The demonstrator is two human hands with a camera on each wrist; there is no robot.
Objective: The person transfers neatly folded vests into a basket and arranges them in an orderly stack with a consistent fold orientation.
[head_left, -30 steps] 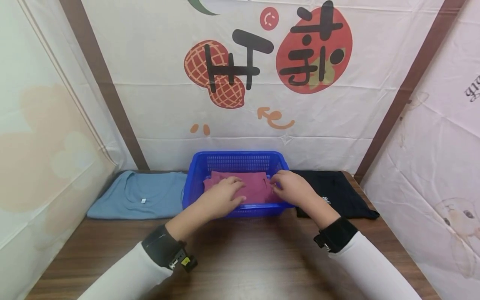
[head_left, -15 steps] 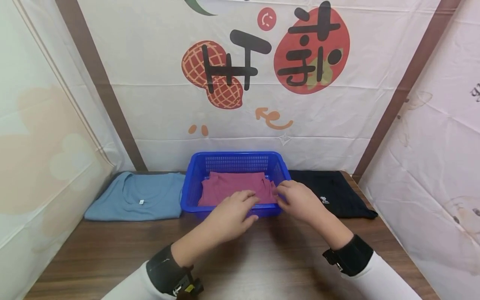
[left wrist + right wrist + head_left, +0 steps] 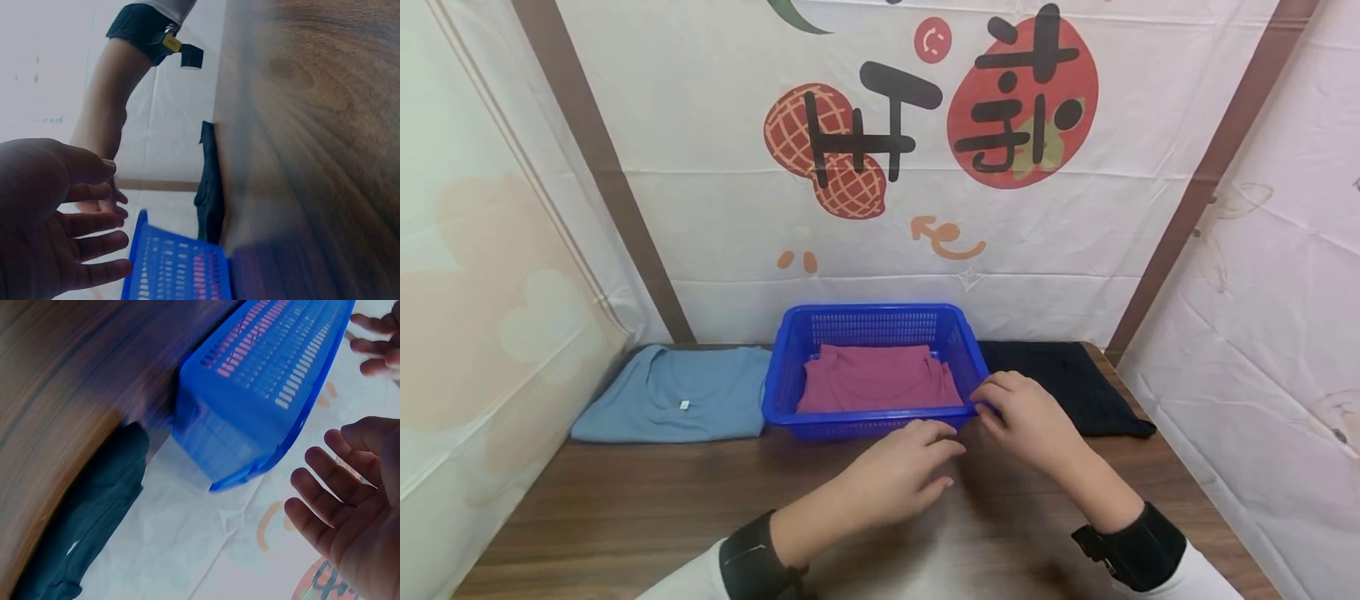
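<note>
A folded pink shirt (image 3: 876, 379) lies flat inside a blue plastic basket (image 3: 865, 423) at the back middle of the table. My left hand (image 3: 895, 475) hovers over the tabletop in front of the basket, fingers spread loosely and holding nothing. Close to the basket's front right corner is my right hand (image 3: 1026, 421), its fingers relaxed and nothing in them. The right wrist view shows that right hand (image 3: 350, 494) apart from the basket wall (image 3: 250, 381). In the left wrist view the left hand (image 3: 62, 219) has its fingers extended near the basket (image 3: 181, 262).
Left of the basket lies a folded light blue shirt (image 3: 700, 396) with a small white label. A folded black garment (image 3: 1060, 387) lies to the right, partly behind my right hand. Printed white cloth (image 3: 715, 208) walls in the wooden table (image 3: 647, 500) at back and sides.
Both hands have drawn back from over the pink shirt, out of the basket, toward me and to the right. The shirt stays in the basket, now uncovered.
</note>
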